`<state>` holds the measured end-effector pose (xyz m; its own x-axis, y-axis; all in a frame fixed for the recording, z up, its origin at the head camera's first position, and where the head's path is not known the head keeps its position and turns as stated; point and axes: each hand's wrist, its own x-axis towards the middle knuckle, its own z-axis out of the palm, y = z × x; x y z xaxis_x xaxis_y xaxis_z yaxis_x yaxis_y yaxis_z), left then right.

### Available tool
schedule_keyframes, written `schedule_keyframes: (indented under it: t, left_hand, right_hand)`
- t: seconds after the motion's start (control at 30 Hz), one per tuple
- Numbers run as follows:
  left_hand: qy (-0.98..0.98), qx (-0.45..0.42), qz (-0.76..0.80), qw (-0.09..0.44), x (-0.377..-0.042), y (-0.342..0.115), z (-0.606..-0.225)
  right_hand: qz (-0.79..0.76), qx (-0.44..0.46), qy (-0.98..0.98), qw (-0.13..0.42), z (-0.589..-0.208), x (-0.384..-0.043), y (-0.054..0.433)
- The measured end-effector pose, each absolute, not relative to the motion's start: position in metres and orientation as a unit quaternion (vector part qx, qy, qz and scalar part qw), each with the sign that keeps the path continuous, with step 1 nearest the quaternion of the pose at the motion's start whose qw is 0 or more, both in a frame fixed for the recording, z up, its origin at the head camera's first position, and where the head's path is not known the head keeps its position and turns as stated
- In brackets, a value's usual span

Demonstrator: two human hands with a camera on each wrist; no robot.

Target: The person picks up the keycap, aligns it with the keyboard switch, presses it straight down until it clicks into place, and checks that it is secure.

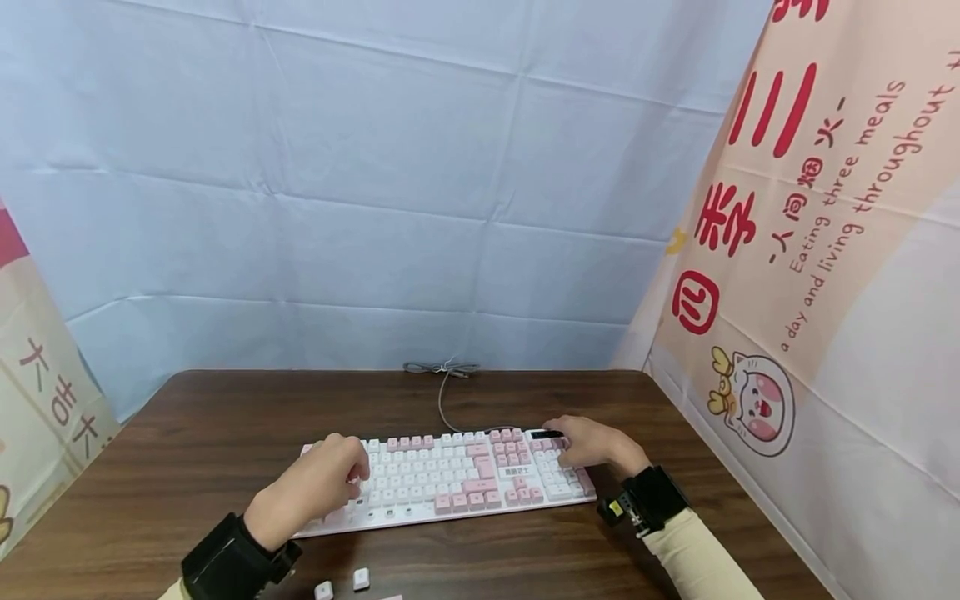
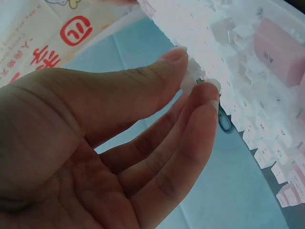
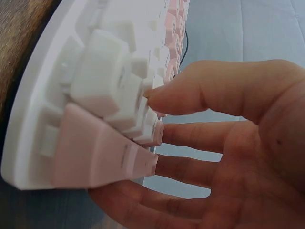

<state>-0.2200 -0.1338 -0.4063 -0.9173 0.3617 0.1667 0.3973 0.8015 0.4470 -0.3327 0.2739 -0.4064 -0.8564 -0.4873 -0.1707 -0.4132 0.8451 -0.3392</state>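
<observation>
A white and pink keyboard point(image 1: 420, 479) lies on the wooden table. Over its left end, my left hand point(image 1: 318, 479) has thumb and fingertips together. In the left wrist view this hand point(image 2: 143, 124) pinches a small white keycap point(image 2: 189, 82), mostly hidden by the fingertips. Bare spots show along the keyboard's near row beside that hand. At the other end, my right hand point(image 1: 596, 443) rests over the number pad. The right wrist view shows its thumb point(image 3: 178, 95) touching white keys, while the other fingers lie spread at the pink keys point(image 3: 100, 152) and the edge.
Two loose white keycaps, one point(image 1: 362, 578) and another point(image 1: 324, 591), lie on the table point(image 1: 465, 567) in front of the keyboard. A pink piece point(image 1: 392, 597) is cut off below. The bundled cable point(image 1: 442, 367) lies at the back edge, before a blue cloth point(image 1: 375, 208).
</observation>
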Motion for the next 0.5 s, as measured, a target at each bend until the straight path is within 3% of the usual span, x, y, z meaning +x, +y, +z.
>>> schedule_keyframes:
  t: [0.5]
  left_hand:
    - [-0.959,-0.145,-0.241,0.043,-0.2281,-0.126,-0.408]
  right_hand:
    - [-0.153,-0.239,0.951,0.126,-0.4062,-0.3313,0.2745]
